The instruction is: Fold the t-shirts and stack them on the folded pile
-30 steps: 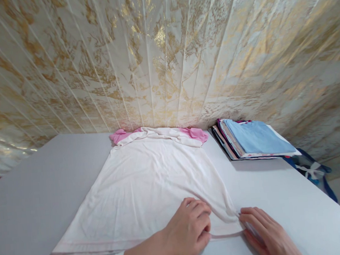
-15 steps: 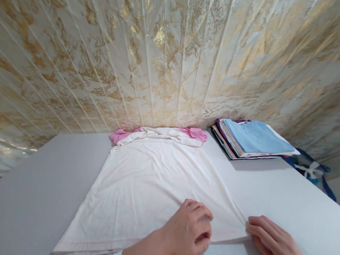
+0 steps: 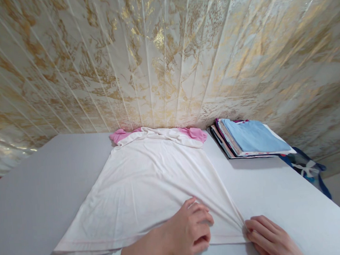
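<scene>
A white T-shirt with pink sleeves lies spread on the white table, its hem towards me and its upper part bunched at the far end. My left hand is over the shirt near the hem, right of the middle, with curled fingers closed on the cloth; the fingertips are partly hidden. At the shirt's near right corner, my right hand pinches the edge between thumb and fingers. Creases run through the cloth towards this pinch.
A stack of folded clothes, light blue on top, sits at the table's far right. Beside it, a dark blue item with a white bow hangs past the right edge. A gold-patterned curtain stands behind the white table.
The shirt's right edge is pulled into sharper creases near my right hand. Both hands stay in nearly the same places. The clothes stack appears slightly further left in view.
</scene>
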{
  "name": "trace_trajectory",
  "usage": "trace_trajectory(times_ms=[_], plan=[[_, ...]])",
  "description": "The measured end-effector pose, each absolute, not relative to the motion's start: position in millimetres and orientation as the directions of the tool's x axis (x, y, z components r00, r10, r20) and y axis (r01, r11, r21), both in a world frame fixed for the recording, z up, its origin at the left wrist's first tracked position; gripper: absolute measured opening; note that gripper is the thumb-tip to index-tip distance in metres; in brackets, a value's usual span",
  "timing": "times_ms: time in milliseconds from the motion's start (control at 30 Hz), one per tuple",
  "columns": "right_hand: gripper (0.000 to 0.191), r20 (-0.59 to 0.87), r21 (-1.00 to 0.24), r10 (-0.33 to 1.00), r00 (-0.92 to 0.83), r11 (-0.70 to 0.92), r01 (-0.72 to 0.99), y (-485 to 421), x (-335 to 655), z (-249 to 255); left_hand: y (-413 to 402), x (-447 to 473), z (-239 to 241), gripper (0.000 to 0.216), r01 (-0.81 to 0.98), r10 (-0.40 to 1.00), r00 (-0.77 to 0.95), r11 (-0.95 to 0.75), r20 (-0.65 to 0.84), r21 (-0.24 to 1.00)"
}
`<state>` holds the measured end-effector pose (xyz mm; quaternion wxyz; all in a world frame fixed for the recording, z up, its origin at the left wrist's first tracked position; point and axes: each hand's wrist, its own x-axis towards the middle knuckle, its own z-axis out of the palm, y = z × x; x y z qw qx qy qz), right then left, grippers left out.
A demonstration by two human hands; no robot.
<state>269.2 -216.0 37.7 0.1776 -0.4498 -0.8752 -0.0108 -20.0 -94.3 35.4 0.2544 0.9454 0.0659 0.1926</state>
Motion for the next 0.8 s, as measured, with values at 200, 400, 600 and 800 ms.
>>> trace_trajectory(times_ms=[200, 400, 600, 800], plan=[[0.02, 0.372, -0.108, 0.735, -0.566, 0.64, 0.761, -210.5, 262.6, 57.4, -89.1, -38.2, 54.2, 0.02, 0.047, 0.275, 0.919, -0.785, 0.281, 0.618], [0.031, 0.341, -0.336, 0.886, -0.316, 0.428, 0.839, -148.7, 200.8, 68.1, -79.3, -72.7, 68.3, 0.031, 0.03, 0.206, 0.942, -0.836, 0.263, 0.548], [0.044, 0.176, -0.212, 0.875, -0.452, 0.482, 0.85, -81.0, 153.6, 36.6, -96.4, -81.1, 63.5, 0.033, 0.138, 0.261, 0.951, -0.836, 0.164, 0.531], [0.061, 0.023, -0.123, 0.907, -0.421, 0.421, 0.899, -61.8, 150.3, 30.1, -99.8, -81.2, 59.2, 0.015, 0.139, 0.294, 0.934, -0.823, 0.202, 0.551]])
